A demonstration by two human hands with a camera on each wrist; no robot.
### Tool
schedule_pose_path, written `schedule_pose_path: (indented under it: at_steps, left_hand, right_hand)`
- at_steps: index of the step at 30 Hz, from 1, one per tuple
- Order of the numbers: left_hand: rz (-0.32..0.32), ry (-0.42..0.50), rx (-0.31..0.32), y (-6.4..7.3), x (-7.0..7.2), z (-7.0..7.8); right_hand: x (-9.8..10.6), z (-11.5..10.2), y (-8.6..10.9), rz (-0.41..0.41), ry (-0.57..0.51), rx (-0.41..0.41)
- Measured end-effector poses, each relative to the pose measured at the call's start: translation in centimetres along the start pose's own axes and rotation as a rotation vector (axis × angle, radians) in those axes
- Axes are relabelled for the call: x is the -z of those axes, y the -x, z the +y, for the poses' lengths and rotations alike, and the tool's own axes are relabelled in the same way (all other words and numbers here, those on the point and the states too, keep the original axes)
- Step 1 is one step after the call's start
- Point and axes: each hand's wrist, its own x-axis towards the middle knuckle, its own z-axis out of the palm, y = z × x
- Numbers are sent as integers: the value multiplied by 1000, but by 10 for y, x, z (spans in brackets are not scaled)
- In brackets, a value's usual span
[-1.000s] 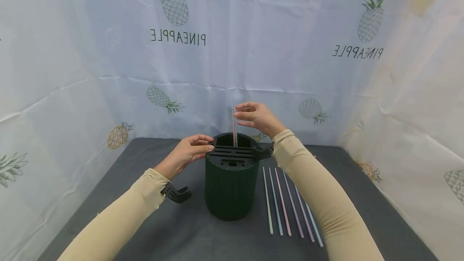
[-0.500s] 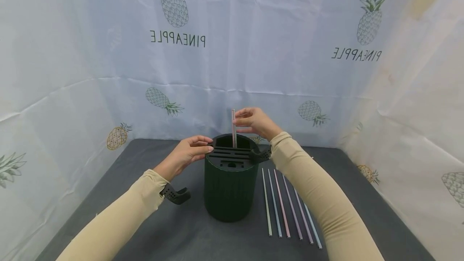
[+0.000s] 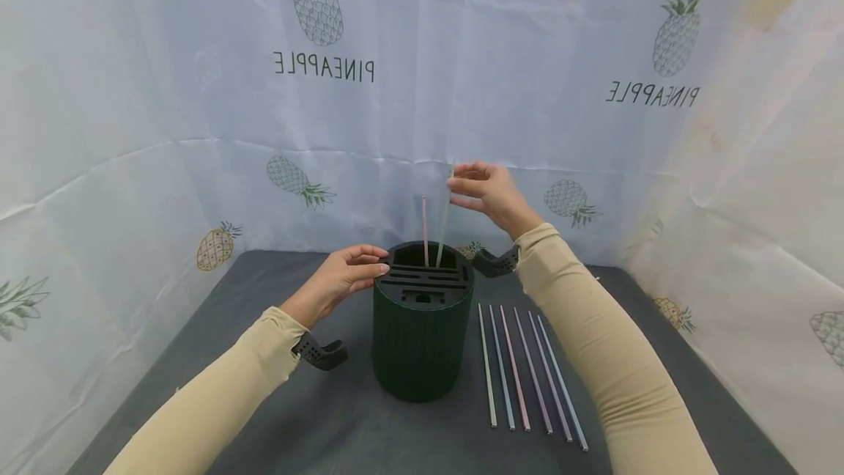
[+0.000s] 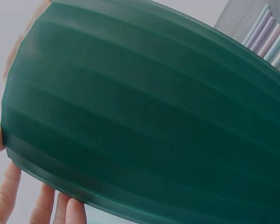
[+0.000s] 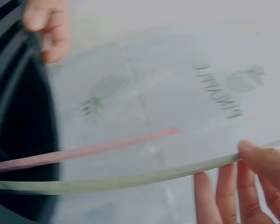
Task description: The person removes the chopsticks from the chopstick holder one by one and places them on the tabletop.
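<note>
A dark green, round knife block (image 3: 418,350) with a black slotted top stands upright on the table. My left hand (image 3: 339,277) holds its left rim; the left wrist view shows the fingertips (image 4: 46,200) against the green wall (image 4: 144,112). With thumb and fingers my right hand (image 3: 491,193) pinches a pale green chopstick (image 3: 445,222) near its upper end. That chopstick leans right, its lower end inside the open rear compartment. Beside it a pink chopstick (image 3: 425,229) stands in the same compartment, untouched. The lower ends of both are hidden.
Several pastel chopsticks (image 3: 521,372) lie roughly side by side on the dark table (image 3: 316,424), right of the knife block. Pineapple-printed curtains (image 3: 494,42) enclose the back and sides.
My right hand has risen and moved right, lifting the green chopstick higher and tilting it away from the pink one. My left hand stays at the rim.
</note>
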Motion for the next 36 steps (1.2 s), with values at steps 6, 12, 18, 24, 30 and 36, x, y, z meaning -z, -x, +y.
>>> schedule_pose_path:
  at_steps: [6,12,18,24,30,36]
  left_hand:
    - [-1,2,-3,-1,1,1]
    - [1,3,-2,-1,1,1]
    - [-1,3,4,-1,0,1]
    - [-7,4,2,0,1,0]
    - [-7,8,7,-2,1,0]
    - [2,13,12,-3,1,0]
  right_hand:
    - [23,-34,7,109,-205,152]
    - [58,-53,18,225,-452,282]
    - [103,-43,39,294,-470,247]
    - [148,-4,60,302,-201,52]
    - [191,54,75,218,101,-148]
    - [212,107,87,200,198,-271]
